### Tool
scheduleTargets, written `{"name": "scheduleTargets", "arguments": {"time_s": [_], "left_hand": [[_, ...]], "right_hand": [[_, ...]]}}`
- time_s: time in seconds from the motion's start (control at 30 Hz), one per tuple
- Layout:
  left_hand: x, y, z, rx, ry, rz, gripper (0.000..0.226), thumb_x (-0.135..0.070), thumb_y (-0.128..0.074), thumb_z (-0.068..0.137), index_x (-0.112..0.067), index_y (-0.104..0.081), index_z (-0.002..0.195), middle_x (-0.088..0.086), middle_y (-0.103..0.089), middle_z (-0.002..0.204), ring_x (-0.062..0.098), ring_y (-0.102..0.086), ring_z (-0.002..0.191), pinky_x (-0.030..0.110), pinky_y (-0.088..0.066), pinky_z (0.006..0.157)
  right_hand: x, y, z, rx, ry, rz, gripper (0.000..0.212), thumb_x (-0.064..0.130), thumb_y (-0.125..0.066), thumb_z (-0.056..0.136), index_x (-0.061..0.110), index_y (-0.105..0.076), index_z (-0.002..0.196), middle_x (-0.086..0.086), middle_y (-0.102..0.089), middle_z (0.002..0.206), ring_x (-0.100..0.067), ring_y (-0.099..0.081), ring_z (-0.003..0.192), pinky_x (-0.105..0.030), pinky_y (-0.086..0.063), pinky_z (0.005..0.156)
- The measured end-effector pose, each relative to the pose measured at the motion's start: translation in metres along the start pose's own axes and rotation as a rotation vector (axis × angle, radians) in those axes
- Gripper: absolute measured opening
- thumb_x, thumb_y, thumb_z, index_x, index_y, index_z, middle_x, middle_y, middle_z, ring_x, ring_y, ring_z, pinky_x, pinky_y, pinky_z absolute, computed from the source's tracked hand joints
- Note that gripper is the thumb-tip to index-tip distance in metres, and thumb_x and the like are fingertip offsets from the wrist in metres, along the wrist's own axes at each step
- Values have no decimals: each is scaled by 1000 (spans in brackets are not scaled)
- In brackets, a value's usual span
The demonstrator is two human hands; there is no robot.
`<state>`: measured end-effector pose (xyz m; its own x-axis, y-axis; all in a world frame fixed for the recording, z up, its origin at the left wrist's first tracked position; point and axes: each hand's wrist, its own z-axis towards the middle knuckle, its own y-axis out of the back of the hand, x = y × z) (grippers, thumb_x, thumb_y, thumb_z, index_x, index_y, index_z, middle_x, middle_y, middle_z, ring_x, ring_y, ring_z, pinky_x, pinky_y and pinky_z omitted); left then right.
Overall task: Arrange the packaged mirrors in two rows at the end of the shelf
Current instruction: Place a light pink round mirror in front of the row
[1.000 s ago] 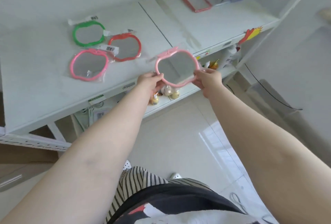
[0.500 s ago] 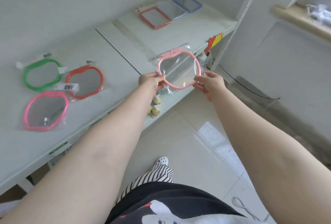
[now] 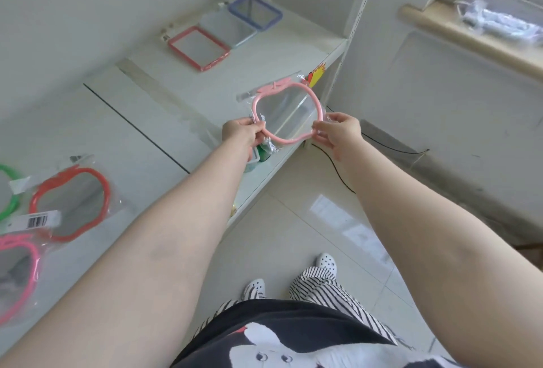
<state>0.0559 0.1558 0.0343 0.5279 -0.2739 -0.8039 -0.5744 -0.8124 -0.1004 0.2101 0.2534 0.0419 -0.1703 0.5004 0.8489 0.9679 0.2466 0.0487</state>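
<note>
A light pink apple-shaped mirror (image 3: 286, 113) in clear plastic wrap hangs in the air over the front edge of the white shelf (image 3: 264, 56). My left hand (image 3: 241, 132) pinches its left rim and my right hand (image 3: 338, 132) pinches its right rim. At the shelf's far end lie a red rectangular mirror (image 3: 198, 47), a clear one (image 3: 227, 28) and a blue one (image 3: 255, 11) in a row. At the left lie a red apple mirror (image 3: 69, 203), a hot pink one (image 3: 17, 276) and a green one (image 3: 7, 191), all packaged.
A white upright post (image 3: 357, 12) and wall close the shelf's right end. A lower shelf (image 3: 264, 167) holds small items under my left hand. A black cable (image 3: 338, 173) runs over the tiled floor. A window sill (image 3: 470, 38) is at the upper right.
Both hands carried the light pink mirror rightward along the shelf's front edge toward its end. The view turned right, so the three apple mirrors slid to the left edge.
</note>
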Motion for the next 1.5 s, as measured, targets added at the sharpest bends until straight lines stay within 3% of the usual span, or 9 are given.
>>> {"name": "scheduleTargets", "arguments": {"time_s": [0.2, 0.37, 0.57, 0.77, 0.9, 1.03, 1.27, 1.43, 1.5], "left_hand": [[-9, -65, 31, -40, 20, 17, 12, 1, -70, 82, -8, -64, 75, 4, -65, 71, 14, -63, 60, 27, -58, 75], [-14, -133, 54, -94, -4, -35, 14, 2, -69, 82, -6, -67, 93, 5, -64, 71, 14, -61, 58, 19, -55, 55], [-13, -187, 76, -162, -5, -84, 12, 2, -70, 81, -9, -67, 84, 5, -67, 74, 16, -65, 63, 28, -58, 77], [-45, -214, 109, -140, 6, -142, 10, 5, -66, 83, -5, -65, 84, 9, -64, 78, 18, -63, 63, 27, -59, 72], [-71, -227, 158, -107, -2, -167, 29, 4, -63, 85, -4, -64, 113, 6, -62, 79, 15, -60, 70, 28, -58, 68], [-109, -235, 212, -180, -3, -193, 25, -11, -75, 79, -8, -68, 103, 9, -71, 97, 17, -63, 72, 37, -58, 84], [-158, -248, 286, -348, -118, 62, 32, -3, -69, 81, -13, -68, 112, 8, -67, 77, 19, -55, 54, 13, -40, 38], [-165, -258, 325, -471, -148, 250, 34, -6, -73, 75, -12, -71, 108, 19, -72, 106, 32, -71, 90, 35, -54, 76], [-159, -261, 339, -518, -153, 251, 32, -3, -70, 76, -13, -72, 107, 19, -72, 105, 34, -71, 91, 34, -54, 76]], "right_hand": [[31, 29, 66, 14, -22, -38, 50, -5, -70, 77, 6, -56, 124, -14, -68, 97, -23, -74, 77, -35, -61, 78], [67, 62, 123, 63, -5, -69, 44, -5, -70, 80, 3, -57, 121, -15, -67, 89, -30, -73, 85, -37, -61, 78], [96, 89, 182, 141, 1, -116, 48, -7, -69, 80, 1, -54, 125, -13, -64, 85, -31, -72, 86, -36, -60, 79], [129, 81, 235, 211, -57, -130, 44, -9, -65, 81, 3, -54, 122, -16, -64, 91, -34, -71, 93, -43, -58, 87], [156, 70, 279, 279, -82, -146, 45, -7, -70, 80, 2, -58, 122, -17, -67, 101, -26, -72, 78, -37, -61, 76], [183, 55, 320, 352, -89, -188, 39, -9, -69, 79, 0, -61, 116, -16, -68, 88, -26, -71, 74, -34, -61, 64], [213, 28, 379, 343, -85, -198, 31, -10, -66, 80, -3, -62, 109, -14, -64, 81, -24, -65, 68, -33, -61, 68], [211, 7, 404, 326, -80, -234, 27, -10, -66, 78, 3, -60, 102, -13, -64, 78, -23, -65, 61, -27, -61, 57], [209, -1, 417, 317, -70, -249, 23, -11, -65, 78, 4, -60, 96, -15, -64, 81, -27, -66, 65, -27, -60, 56]]}}
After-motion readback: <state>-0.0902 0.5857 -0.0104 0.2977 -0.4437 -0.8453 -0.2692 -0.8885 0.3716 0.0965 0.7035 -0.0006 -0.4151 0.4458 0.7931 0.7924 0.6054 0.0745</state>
